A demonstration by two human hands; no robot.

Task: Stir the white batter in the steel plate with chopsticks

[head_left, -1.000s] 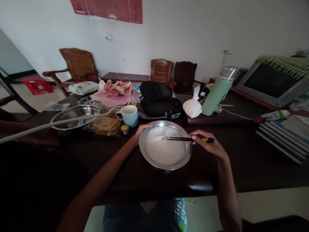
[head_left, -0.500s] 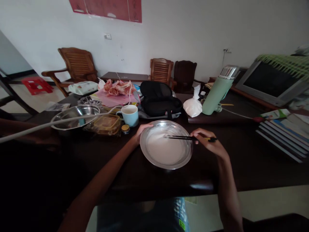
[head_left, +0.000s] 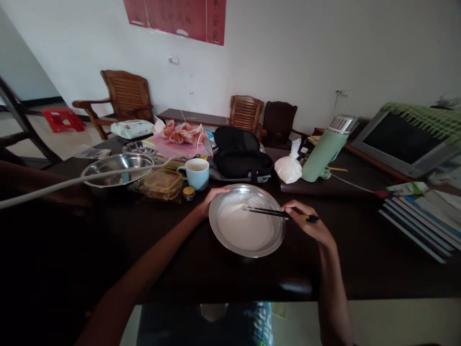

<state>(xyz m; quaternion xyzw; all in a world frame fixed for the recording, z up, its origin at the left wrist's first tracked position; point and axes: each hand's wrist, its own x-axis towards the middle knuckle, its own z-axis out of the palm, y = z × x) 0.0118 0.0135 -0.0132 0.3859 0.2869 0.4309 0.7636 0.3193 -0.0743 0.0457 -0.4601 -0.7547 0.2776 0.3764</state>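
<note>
A round steel bowl (head_left: 224, 240) stands on the dark table near its front edge. Inside it is a pale, creamy batter (head_left: 243, 226). My left hand (head_left: 212, 198) grips the bowl's left rim, fingers closed over the edge. In my right hand (head_left: 304, 218), at the bowl's right side, is a pair of black chopsticks (head_left: 268, 211), held between thumb and fingers. Their tips reach into the bowl at the batter. Behind the bowl's left side are a light blue mug (head_left: 198, 175) and a small jar with a yellow lid (head_left: 188, 193).
At left lie a second steel bowl (head_left: 90, 180) and a yellow-rimmed food box (head_left: 163, 185), with a white cable (head_left: 65, 185) crossing above. Behind stand an open black case (head_left: 239, 161), a tied bag of white powder (head_left: 289, 168) and a green thermos (head_left: 322, 156). Stacked books (head_left: 419, 223) lie right.
The chopsticks' tips have shifted slightly left and down in the bowl, my right hand moving with them. My left hand still grips the rim. The camera view has tilted a little.
</note>
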